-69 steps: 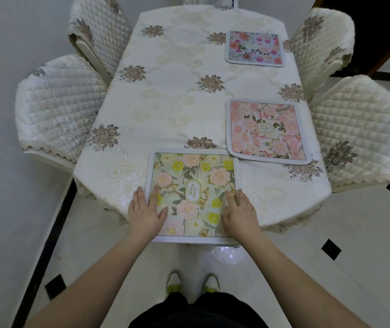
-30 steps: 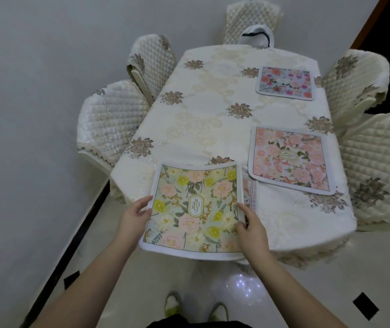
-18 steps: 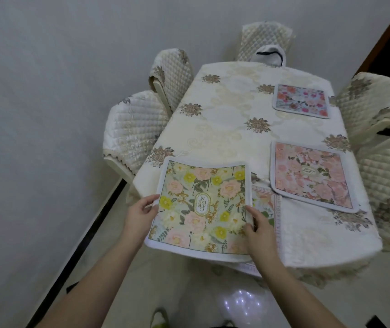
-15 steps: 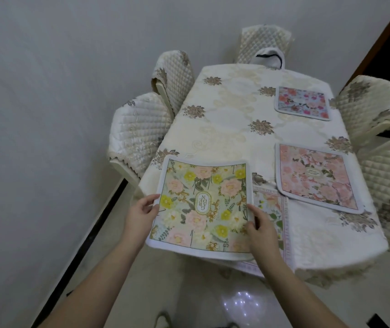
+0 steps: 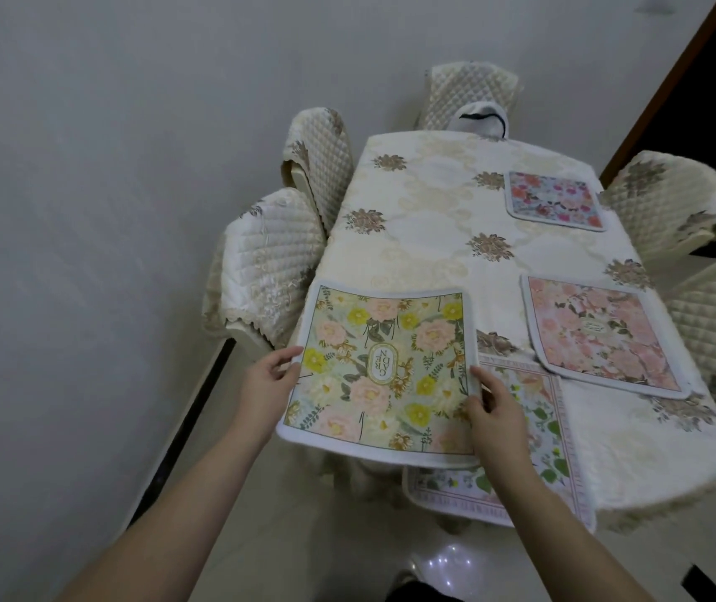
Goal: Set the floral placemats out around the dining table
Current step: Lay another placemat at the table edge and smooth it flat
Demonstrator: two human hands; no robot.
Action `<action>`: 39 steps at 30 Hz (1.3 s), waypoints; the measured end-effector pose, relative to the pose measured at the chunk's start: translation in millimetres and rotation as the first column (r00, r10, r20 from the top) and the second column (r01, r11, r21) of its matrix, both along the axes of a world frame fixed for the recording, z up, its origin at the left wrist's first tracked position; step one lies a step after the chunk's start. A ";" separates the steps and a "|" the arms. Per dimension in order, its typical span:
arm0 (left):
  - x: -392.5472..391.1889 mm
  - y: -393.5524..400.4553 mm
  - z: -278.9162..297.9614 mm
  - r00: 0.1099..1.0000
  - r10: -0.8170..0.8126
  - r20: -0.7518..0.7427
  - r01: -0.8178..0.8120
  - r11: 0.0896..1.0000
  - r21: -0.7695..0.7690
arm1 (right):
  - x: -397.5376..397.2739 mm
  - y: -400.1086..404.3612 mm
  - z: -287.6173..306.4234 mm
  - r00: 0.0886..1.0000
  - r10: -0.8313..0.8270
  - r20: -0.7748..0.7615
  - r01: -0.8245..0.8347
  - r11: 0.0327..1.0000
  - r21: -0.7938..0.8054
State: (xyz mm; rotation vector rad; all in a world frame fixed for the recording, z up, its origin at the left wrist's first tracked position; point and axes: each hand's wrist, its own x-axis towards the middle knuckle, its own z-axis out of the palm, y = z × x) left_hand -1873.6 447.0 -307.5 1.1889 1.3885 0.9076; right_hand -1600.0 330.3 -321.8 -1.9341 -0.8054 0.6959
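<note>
Dining table (image 5: 434, 219), cream embroidered cloth. Yellow-green floral placemat (image 5: 384, 371): held over the table's near left corner, near edge overhanging past the table rim; left hand (image 5: 267, 391) pinches its left edge, right hand (image 5: 493, 410) grips its right edge. White bordered placemat (image 5: 538, 432): flat at the table's near edge, partly beneath the held one. Pink placemat (image 5: 599, 338) and blue-pink placemat (image 5: 554, 199): along the table's right side. Left half of the table: bare cloth. Quilted chairs (image 5: 267, 262) ring the table.
</note>
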 end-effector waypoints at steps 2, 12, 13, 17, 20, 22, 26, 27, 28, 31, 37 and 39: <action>7.7 10.1 -5.7 1.000 -0.001 0.008 0.001 1.000 -0.009 | 7.9 7.9 -1.6 1.000 -0.009 -0.004 0.009 1.000 -0.012; 52.4 91.8 -33.4 0.998 -0.010 -0.064 0.007 0.998 -0.057 | 60.5 86.0 -25.1 0.998 0.000 -0.060 -0.001 1.000 -0.012; 56.2 99.3 -34.2 0.997 -0.017 -0.073 0.013 0.998 -0.060 | 65.7 95.7 -26.1 0.998 0.002 -0.064 -0.003 1.000 -0.019; 66.2 127.6 -41.5 0.990 -0.016 -0.138 0.008 0.998 -0.059 | 81.7 130.7 -31.9 0.997 0.019 -0.074 -0.022 0.999 -0.035; 71.3 152.6 -49.7 0.984 -0.010 -0.177 0.001 0.998 -0.055 | 89.7 155.0 -38.5 0.997 0.008 -0.075 -0.012 0.999 -0.052; 76.8 172.2 -57.2 0.982 -0.023 -0.189 0.012 0.998 -0.062 | 92.9 171.0 -43.0 0.998 0.000 -0.066 -0.004 0.997 -0.073; 88.0 216.2 -76.8 0.977 -0.083 -0.197 0.069 0.995 -0.077 | 94.2 203.2 -54.1 0.994 -0.069 -0.084 0.061 0.994 -0.092; 90.8 226.9 -82.1 0.977 -0.087 -0.195 0.073 0.994 -0.076 | 93.6 211.0 -56.2 0.990 -0.096 -0.100 0.086 0.991 -0.102; 93.3 236.3 -87.3 0.976 -0.091 -0.198 0.078 0.994 -0.074 | 93.2 218.4 -58.6 0.987 -0.122 -0.108 0.109 0.988 -0.113; 97.3 257.4 -97.3 0.961 -0.113 -0.251 0.099 0.993 -0.067 | 91.4 238.0 -68.7 0.978 -0.175 -0.113 0.159 0.977 -0.140; 96.7 283.4 -118.2 0.927 -0.132 -0.350 0.113 0.991 -0.075 | 87.3 263.5 -81.2 0.993 -0.115 0.019 0.117 0.976 -0.186; 96.2 283.0 -124.2 0.924 -0.136 -0.356 0.113 0.990 -0.084 | 87.1 263.8 -84.5 0.993 -0.100 0.061 0.111 0.969 -0.221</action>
